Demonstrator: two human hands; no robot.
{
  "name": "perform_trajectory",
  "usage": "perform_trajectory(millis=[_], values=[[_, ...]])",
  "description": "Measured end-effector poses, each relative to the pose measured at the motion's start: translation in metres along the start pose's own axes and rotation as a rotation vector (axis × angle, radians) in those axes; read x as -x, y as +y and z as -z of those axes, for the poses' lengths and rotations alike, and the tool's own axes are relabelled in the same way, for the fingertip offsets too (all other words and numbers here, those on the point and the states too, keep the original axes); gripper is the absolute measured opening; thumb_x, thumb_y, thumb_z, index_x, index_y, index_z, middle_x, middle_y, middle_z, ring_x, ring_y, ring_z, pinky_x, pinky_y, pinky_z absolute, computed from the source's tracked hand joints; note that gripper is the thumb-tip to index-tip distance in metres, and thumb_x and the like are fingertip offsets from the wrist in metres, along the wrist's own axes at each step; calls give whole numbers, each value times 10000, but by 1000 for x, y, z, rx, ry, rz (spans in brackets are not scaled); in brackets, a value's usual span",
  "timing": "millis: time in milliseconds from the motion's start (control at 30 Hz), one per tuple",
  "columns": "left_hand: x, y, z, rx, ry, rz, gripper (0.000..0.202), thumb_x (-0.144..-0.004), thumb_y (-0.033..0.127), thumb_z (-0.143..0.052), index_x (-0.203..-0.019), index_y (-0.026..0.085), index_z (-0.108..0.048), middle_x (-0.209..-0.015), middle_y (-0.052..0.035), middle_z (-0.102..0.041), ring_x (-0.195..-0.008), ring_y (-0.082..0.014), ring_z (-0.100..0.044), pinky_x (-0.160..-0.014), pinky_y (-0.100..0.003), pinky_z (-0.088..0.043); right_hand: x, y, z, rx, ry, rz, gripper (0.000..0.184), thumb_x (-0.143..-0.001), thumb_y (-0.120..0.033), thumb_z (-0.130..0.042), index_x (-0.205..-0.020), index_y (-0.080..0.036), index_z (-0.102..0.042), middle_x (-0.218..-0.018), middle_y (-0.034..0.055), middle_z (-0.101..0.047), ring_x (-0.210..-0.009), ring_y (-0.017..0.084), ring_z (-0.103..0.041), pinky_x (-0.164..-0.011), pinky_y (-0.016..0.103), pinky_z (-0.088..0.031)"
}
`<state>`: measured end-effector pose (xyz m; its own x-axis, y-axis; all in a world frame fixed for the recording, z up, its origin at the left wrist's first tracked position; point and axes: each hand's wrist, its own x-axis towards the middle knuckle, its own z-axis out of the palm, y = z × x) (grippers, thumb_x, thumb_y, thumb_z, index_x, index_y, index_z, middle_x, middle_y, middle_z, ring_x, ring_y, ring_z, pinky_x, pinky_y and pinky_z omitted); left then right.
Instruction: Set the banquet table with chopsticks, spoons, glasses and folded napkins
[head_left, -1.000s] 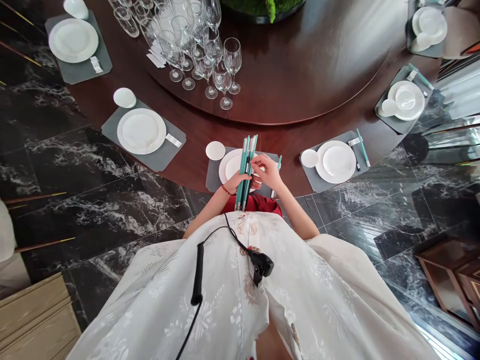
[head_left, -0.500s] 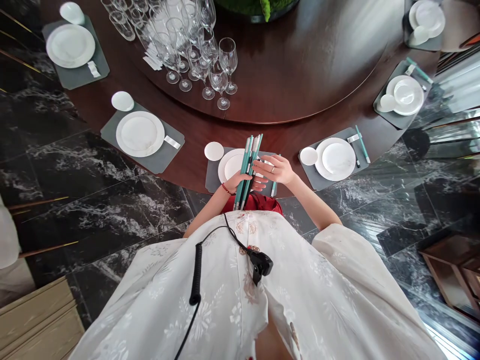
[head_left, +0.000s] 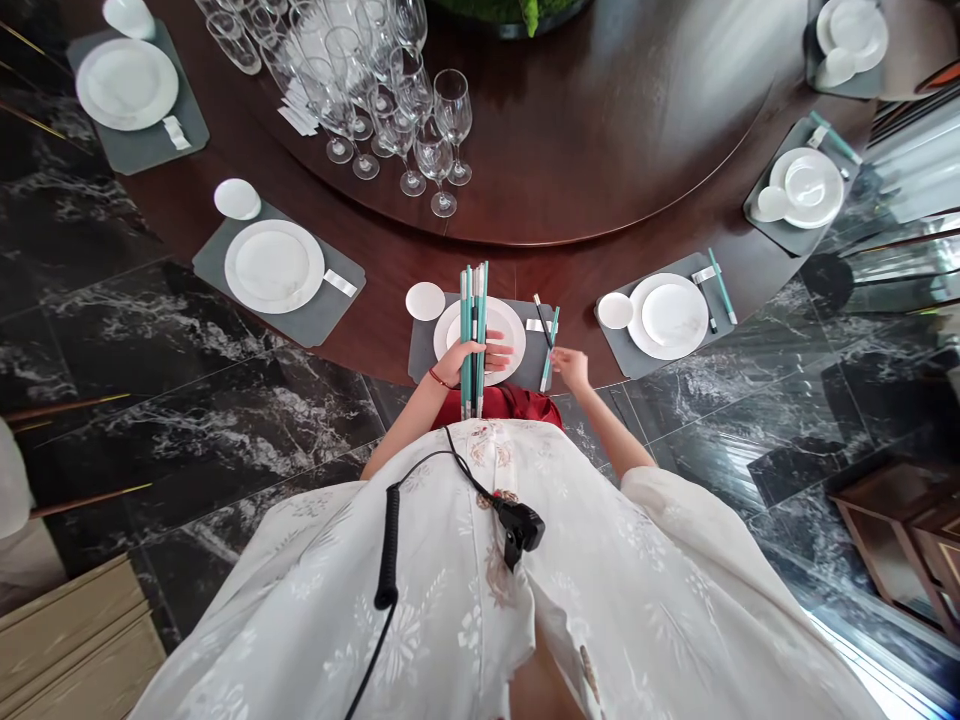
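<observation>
My left hand (head_left: 465,360) is wrapped around a bundle of teal and black chopsticks (head_left: 472,325), upright in the view over a white plate (head_left: 514,325). Its fingers stretch out beyond the bundle. To the right, my right hand (head_left: 571,368) has its fingertips pinched at the lower end of a black chopstick (head_left: 543,318), which slants across a white chopstick rest (head_left: 534,325). A teal chopstick (head_left: 546,372) lies beside it along the right side of the grey placemat (head_left: 422,345). A small white bowl (head_left: 425,301) stands at the mat's upper left corner.
More settings line the round table's edge, including a plate (head_left: 274,266) on the left and a plate (head_left: 673,317) with teal chopsticks (head_left: 721,285) on the right. Several wine glasses (head_left: 433,155) crowd the raised turntable (head_left: 570,150). A black cable (head_left: 391,550) hangs over my white top.
My right hand has moved away from the bundle, down and right to the placemat's right side, with a black chopstick. My left hand has shifted slightly left, turning the bundle more upright.
</observation>
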<state>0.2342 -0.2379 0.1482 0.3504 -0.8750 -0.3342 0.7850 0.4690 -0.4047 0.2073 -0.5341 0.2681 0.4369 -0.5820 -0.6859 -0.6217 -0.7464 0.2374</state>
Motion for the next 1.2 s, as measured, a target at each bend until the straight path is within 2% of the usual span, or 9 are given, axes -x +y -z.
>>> perform_trajectory(millis=[67,100,167,267,400,567,967,1100,1200], values=[[0,-1,0,-5,-11,22,450,-804,165,-614,-1243,75,-655,-1097,-212,-788,-932,-303,-794,-986,-495,-574,12,14,-38,-80,-105,-260,283,-946,-225,-657,-1168,-82,-757,-1003,108,-800,-785,158,-761,-698,234,-624],[0,-2,0,-9,-17,35,454,-803,166,-616,-1246,74,-657,-1096,-212,-789,-935,-303,-794,-984,-490,-576,16,18,-53,-78,-134,-325,296,-955,-218,-644,-1195,-80,-749,-1003,103,-800,-782,142,-762,-688,209,-614],[1,-4,0,-18,-27,57,457,-796,172,-626,-1242,75,-663,-1086,-211,-791,-945,-306,-794,-967,-475,-585,21,21,-75,-42,-160,-381,315,-974,-228,-627,-1229,-81,-738,-990,96,-800,-775,122,-761,-673,172,-594],[2,-7,1,-29,-33,75,468,-781,174,-641,-1238,76,-668,-1064,-206,-796,-951,-309,-793,-937,-453,-601,20,21,-90,39,-164,-395,304,-985,-254,-615,-1207,-96,-752,-964,88,-800,-779,126,-764,-675,160,-575],[6,-8,3,-38,-37,101,496,-784,169,-632,-1271,78,-662,-1061,-196,-798,-929,-292,-797,-955,-452,-600,11,17,-97,210,-173,-379,257,-962,-263,-654,-1108,-94,-782,-1057,159,-783,-1008,214,-759,-853,237,-571],[10,-6,1,-35,-28,99,511,-795,166,-621,-1298,79,-657,-1082,-194,-796,-969,-295,-792,-985,-465,-589,2,7,-107,366,-227,-336,331,-967,-228,-658,-1236,-47,-728,-1298,282,-678,-1240,307,-669,-1023,341,-520],[7,-4,1,-51,-24,93,504,-778,192,-644,-1269,83,-651,-1066,-187,-800,-921,-282,-795,-966,-454,-591,-3,-2,-106,492,-304,-301,348,-1002,-178,-538,-1290,-65,-698,-1293,264,-683,-1217,302,-681,-994,357,-531],[7,-2,0,-48,4,91,449,-770,183,-637,-1210,94,-662,-1050,-180,-802,-892,-278,-793,-914,-441,-605,1,-10,-100,523,-303,-268,336,-987,-200,-600,-1270,-47,-700,-1268,281,-684,-1209,302,-684,-985,347,-533],[6,1,-6,-45,57,58,410,-784,178,-638,-1187,100,-661,-1022,-163,-803,-830,-249,-786,-867,-408,-609,2,-28,-88,546,-269,-230,345,-978,-273,-656,-1245,-59,-695,-1249,278,-687,-1218,305,-673,-989,343,-527]])
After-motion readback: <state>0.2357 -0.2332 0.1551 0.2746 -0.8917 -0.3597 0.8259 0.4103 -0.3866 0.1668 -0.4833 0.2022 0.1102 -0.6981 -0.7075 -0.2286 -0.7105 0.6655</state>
